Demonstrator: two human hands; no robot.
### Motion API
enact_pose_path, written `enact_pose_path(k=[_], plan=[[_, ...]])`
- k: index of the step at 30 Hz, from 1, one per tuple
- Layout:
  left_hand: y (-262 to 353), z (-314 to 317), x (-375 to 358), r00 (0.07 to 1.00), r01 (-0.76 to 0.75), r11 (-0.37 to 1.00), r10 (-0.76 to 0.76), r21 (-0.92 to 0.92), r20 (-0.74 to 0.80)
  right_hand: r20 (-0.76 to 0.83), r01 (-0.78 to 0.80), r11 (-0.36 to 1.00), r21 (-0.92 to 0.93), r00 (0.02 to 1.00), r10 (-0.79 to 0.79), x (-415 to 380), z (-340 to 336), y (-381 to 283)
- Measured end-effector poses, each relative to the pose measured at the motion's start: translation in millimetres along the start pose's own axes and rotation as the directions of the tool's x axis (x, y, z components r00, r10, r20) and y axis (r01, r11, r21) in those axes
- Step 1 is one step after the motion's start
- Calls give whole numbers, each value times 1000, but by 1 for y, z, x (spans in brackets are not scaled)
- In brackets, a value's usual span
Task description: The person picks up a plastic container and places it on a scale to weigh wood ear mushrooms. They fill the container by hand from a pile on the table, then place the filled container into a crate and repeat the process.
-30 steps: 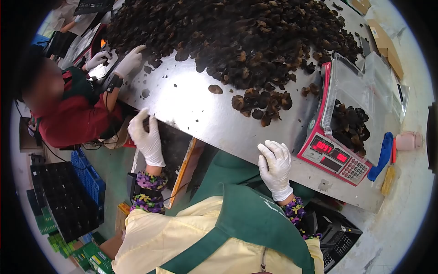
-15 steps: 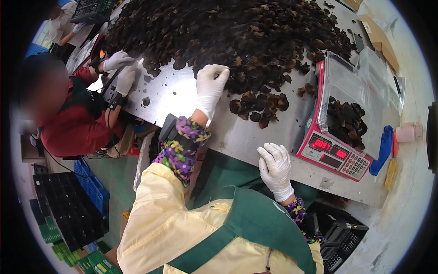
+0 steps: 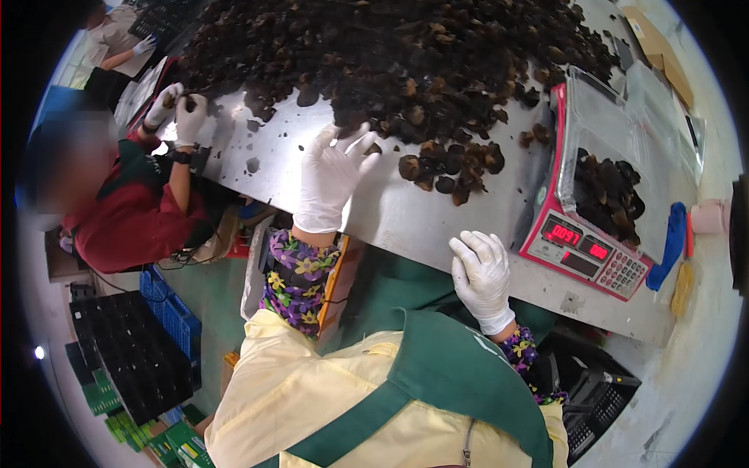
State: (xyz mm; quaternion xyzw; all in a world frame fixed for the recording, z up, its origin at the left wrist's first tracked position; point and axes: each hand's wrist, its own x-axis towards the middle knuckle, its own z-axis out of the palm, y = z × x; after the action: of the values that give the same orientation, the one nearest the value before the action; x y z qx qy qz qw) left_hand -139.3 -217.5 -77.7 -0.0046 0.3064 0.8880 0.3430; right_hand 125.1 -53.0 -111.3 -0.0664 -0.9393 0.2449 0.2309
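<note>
My left hand [image 3: 331, 181], in a white glove, is over the metal table [image 3: 382, 203] at the near edge of a large pile of dark, curled pieces [image 3: 413, 66]. Its fingers are apart and hold nothing visible. Beside the front table edge is my right hand [image 3: 481, 282], also gloved, with its fingers loosely bent and nothing visible in them. Between the hands and the pile lies a small cluster of dark pieces [image 3: 452, 168]. A red scale [image 3: 585, 253] on the right bears a clear tray [image 3: 649, 168] with dark pieces inside.
A person in red sleeves [image 3: 129, 226] works at the left with gloved hands, and another person [image 3: 117, 43] is farther back. Blue cloth [image 3: 667, 249] lies right of the scale. Black crates [image 3: 133, 347] stand at lower left; another black crate [image 3: 601, 394] is at lower right.
My left hand has moved left and toward me, and its fingers have spread from a pinch. The co-worker's hands have moved left and come apart. The view has shifted slightly.
</note>
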Motion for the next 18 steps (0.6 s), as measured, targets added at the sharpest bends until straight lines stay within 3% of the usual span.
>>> enact_pose_path(k=[1, 2, 3, 5, 6, 7, 9, 10, 13, 15, 18], plan=[[-5, -4, 2, 997, -30, 1000, 30, 4, -77, 4, -10, 1000, -11, 1000, 10, 0, 0, 0], [-14, 0, 8, 962, -62, 969, 122, 238, -246, -1, -12, 1000, 8, 1000, 12, 0, 0, 0], [-18, 5, 3, 969, -108, 815, 215, 570, -123, -7, -11, 1000, 27, 1000, 11, 1, 0, 0], [-35, 5, 3, 960, -151, 613, 277, 775, -32, -18, -17, 999, 28, 1000, 18, 5, -3, 0], [-49, 6, 4, 933, -238, 525, 356, 817, 42, -32, -61, 994, 95, 997, 64, 8, -5, 0], [-59, 6, 5, 895, -289, 277, 419, 916, 156, -43, -104, 981, 163, 993, 112, 12, -6, 0], [-68, 16, 5, 861, -373, -19, 366, 928, 354, -69, -85, 988, 130, 993, 94, 28, -12, 0], [-70, 24, 8, 796, -457, -246, 315, 855, 516, -92, -96, 991, 95, 990, 104, 36, -14, 2], [-81, 32, 13, 887, -340, -330, 198, 881, 416, -145, -115, 993, -28, 983, 110, 67, -12, 3], [-87, 30, 8, 866, -370, -349, 207, 861, 456, -183, -128, 985, -114, 977, 106, 75, -9, 6], [-94, 24, -13, 814, -432, -353, 242, 830, 527, -75, -93, 985, -146, 994, 83, 62, 6, 16]])
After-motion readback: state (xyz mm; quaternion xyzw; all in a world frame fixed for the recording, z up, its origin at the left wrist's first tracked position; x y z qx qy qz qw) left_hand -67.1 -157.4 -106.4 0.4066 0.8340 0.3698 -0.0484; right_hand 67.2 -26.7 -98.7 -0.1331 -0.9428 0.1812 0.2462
